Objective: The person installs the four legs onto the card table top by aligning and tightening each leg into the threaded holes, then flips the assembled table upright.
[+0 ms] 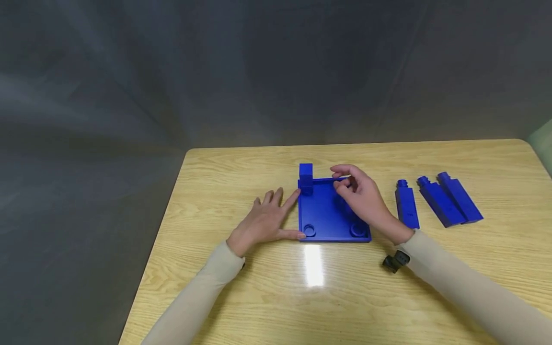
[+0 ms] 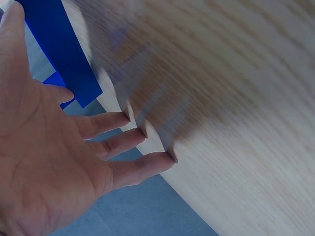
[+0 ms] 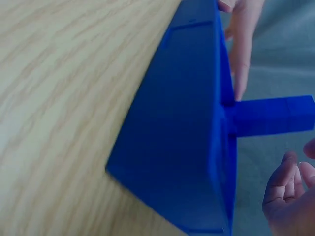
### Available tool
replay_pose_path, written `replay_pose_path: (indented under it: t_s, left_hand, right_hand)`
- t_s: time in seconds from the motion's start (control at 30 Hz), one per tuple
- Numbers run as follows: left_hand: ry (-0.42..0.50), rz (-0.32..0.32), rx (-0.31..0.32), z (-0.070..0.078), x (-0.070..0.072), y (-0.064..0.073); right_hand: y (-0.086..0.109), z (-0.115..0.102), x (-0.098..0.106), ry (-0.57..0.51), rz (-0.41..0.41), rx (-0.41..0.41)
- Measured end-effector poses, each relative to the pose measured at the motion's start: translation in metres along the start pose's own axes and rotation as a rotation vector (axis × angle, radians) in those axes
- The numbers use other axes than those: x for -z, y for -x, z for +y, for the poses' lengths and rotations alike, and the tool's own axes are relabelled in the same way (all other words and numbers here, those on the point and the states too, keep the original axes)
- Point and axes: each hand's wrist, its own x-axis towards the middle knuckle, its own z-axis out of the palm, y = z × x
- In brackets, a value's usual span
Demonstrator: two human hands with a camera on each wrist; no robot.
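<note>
A blue square tray-like board (image 1: 323,206) with a raised rim and round sockets in its corners lies on the table. From its far left corner a blue square leg (image 1: 306,175) stands upright; it also shows in the right wrist view (image 3: 275,116). My left hand (image 1: 265,223) is spread flat at the board's left side, thumb and index fingertip against the rim (image 2: 64,54). The other left fingertips rest on the wood. Over the board's right part hovers my right hand (image 1: 360,194), fingers loosely bent, nothing between them. It hides the far right corner.
To the right lie three blue legs with threaded ends: one (image 1: 407,206) close to my right forearm, then two more side by side (image 1: 440,201) (image 1: 461,199). A dark grey curtain (image 1: 276,72) hangs behind the table's far edge.
</note>
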Motion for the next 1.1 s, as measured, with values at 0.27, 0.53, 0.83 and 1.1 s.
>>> replay_pose_path:
  t_s: [0.27, 0.53, 0.83, 1.1]
  left_hand:
    - [-0.010, 0.000, -0.015, -0.001, -0.001, 0.000]
    - [0.001, -0.007, -0.006, -0.003, -0.001, 0.001]
    - [0.028, -0.004, -0.003, -0.004, -0.002, 0.002]
    - [0.031, -0.001, 0.002, -0.003, -0.002, 0.002]
  right_hand:
    - [0.009, -0.004, 0.024, -0.012, 0.074, 0.013]
    - [0.011, 0.003, 0.047, 0.003, 0.148, 0.026]
    - [0.017, 0.000, 0.075, 0.004, 0.210, -0.023]
    - [0.025, 0.000, 0.109, 0.038, 0.253, -0.103]
